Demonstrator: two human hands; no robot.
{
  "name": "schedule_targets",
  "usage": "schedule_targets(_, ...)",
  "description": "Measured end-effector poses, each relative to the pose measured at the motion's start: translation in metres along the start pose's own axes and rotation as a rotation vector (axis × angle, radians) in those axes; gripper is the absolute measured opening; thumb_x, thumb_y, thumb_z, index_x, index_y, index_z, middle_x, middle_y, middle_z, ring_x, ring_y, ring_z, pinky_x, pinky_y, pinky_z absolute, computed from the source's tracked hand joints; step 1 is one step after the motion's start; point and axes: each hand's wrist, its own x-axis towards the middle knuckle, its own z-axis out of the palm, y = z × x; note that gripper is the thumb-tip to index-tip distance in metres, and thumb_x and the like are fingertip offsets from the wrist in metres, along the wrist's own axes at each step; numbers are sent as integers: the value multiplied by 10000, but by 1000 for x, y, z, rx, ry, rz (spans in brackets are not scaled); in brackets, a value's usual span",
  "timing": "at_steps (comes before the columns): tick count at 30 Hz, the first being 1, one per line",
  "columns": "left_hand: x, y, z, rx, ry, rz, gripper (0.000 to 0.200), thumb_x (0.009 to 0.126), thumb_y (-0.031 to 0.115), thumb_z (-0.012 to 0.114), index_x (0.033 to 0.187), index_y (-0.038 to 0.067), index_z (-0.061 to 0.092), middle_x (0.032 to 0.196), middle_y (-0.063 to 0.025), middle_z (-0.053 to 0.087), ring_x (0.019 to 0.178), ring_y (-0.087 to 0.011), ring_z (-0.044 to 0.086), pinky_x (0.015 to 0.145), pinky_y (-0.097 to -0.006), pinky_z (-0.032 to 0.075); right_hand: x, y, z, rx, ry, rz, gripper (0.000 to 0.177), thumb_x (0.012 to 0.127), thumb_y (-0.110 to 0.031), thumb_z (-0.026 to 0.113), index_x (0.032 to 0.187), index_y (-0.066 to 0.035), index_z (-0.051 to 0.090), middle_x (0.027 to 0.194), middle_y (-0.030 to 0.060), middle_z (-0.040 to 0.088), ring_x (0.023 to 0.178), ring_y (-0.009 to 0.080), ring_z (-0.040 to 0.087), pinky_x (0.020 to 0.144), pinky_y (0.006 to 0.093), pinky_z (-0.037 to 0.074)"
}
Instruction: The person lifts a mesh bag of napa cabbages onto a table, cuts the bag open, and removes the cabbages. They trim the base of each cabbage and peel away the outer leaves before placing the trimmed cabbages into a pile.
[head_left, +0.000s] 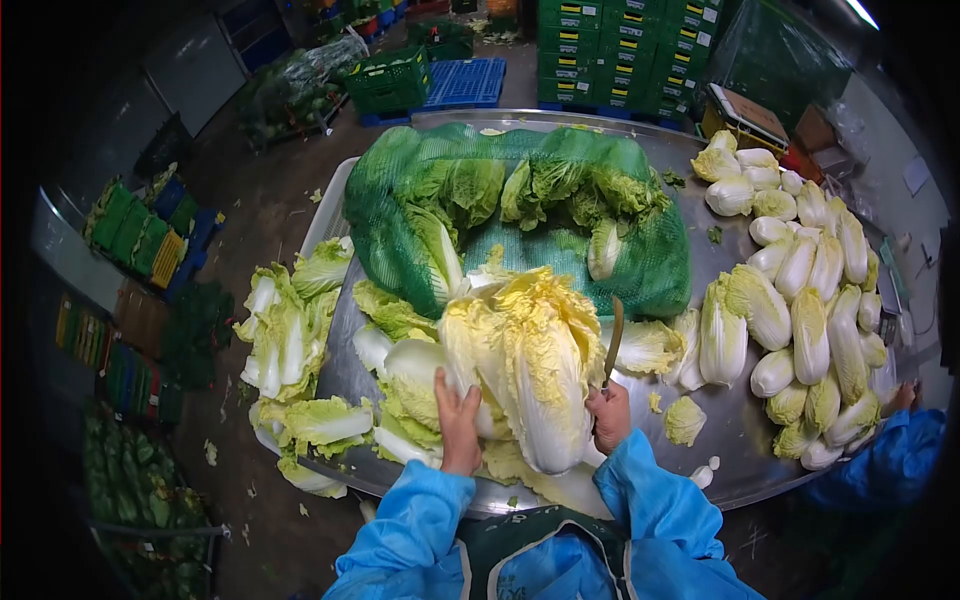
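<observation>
A round steel table fills the middle of a produce workroom with a dark, leaf-strewn floor. At 6 o'clock, nearest the camera, are the person's blue sleeves and a green apron.

The left hand lies against the lower left flank of a large napa cabbage, its fingers stretched out flat and pointing up, pressing on the cabbage rather than gripping it. The right hand is at the cabbage's lower right, with its fingers wrapped tight round the handle of a knife. The blade stands upright just beside the yellow leaves. The cabbage rests on the table at the near edge, centre, with loose green leaves under and around it.

At 4 o'clock a small trimmed leaf clump lies on bare steel. Beyond it, a co-worker's blue sleeve reaches the table rim. From 2 to 4 o'clock, a heap of trimmed cabbages is packed close together. At 9 o'clock, discarded outer leaves pile up over the table's left edge.

At 12 o'clock, a green mesh sack lies open with untrimmed heads in it. Farther off are a blue pallet and stacked green crates.
</observation>
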Motion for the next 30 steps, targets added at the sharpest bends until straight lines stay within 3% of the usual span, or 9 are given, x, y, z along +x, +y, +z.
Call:
schedule_targets(2, -19, 15, 10, 284, -118, 322, 835, 852, 135, 614, 1459, 82, 45, 1371, -154, 374, 1227, -248, 397, 1002, -343, 366, -4, -17, 7, -97, 36, -35, 339, 845, -172, 642, 1119, 16, 576, 913, 27, 637, 785, 81, 572, 711, 240, 468)
schedule_targets(3, -23, 9, 13, 241, -185, 300, 901, 752, 129, 718, 1431, 46, 133, 1326, -164, 407, 1203, -246, 425, 999, -351, 372, -6, -22, 10, -194, 65, -64, 331, 841, -156, 643, 1118, 12, 579, 910, 28, 636, 782, 78, 568, 701, 237, 465)
schedule_targets(4, -27, 3, 23, 238, -179, 298, 901, 752, 129, 718, 1431, 46, 133, 1326, -164, 407, 1203, -246, 425, 999, -351, 372, -7, -21, 14, -198, 62, -59, 331, 841, -156, 643, 1118, 12, 579, 910, 28, 636, 782, 78, 568, 701, 237, 465)
schedule_targets(6, -27, -4, 45, 356, -346, 198, 861, 686, 93, 764, 1367, 15, 242, 1246, -154, 471, 1139, -240, 487, 970, -360, 404, -6, -19, 23, -328, 19, -215, 320, 838, -135, 643, 1119, 5, 583, 894, 28, 635, 761, 74, 564, 682, 233, 461)
schedule_targets(12, -17, -14, 39, 145, -331, 30, 737, 653, 73, 768, 1276, 10, 379, 1151, -124, 541, 1034, -230, 560, 901, -368, 462, -6, -7, 10, -244, 191, -136, 236, 859, -137, 627, 1034, 22, 613, 851, 31, 642, 726, 79, 568, 655, 240, 463)
schedule_targets(18, -11, -36, -2, -286, -486, -180, 750, 668, 111, 698, 1328, 31, 351, 1206, -121, 523, 1100, -260, 538, 955, -384, 442, 5, -2, 2, 53, 200, 12, 202, 835, -106, 643, 997, 12, 625, 845, 50, 650, 684, 101, 592, 628, 265, 495)
schedule_targets(20, -3, -33, -14, -266, -481, -244, 764, 668, 138, 691, 1341, 32, 346, 1223, -123, 521, 1131, -273, 518, 981, -399, 423, 6, -14, 4, 150, 172, 107, 190, 825, -93, 647, 981, 14, 629, 851, 53, 652, 669, 112, 601, 614, 271, 500)
schedule_targets(24, 0, -32, -8, -209, -324, -263, 752, 680, 187, 670, 1346, 33, 358, 1256, -128, 516, 1171, -289, 494, 1024, -418, 389, 9, -19, 11, 17, 152, -64, 177, 829, -98, 643, 971, 7, 629, 853, 68, 656, 677, 130, 625, 604, 281, 512)
schedule_targets(30, 5, -34, -40, -501, -444, -362, 738, 660, 204, 660, 1322, 15, 397, 1297, -134, 497, 1168, -298, 499, 1052, -435, 354, 13, -18, 6, 113, 227, 22, 170, 824, -96, 652, 960, 5, 634, 822, 62, 657, 675, 117, 611, 580, 267, 491)
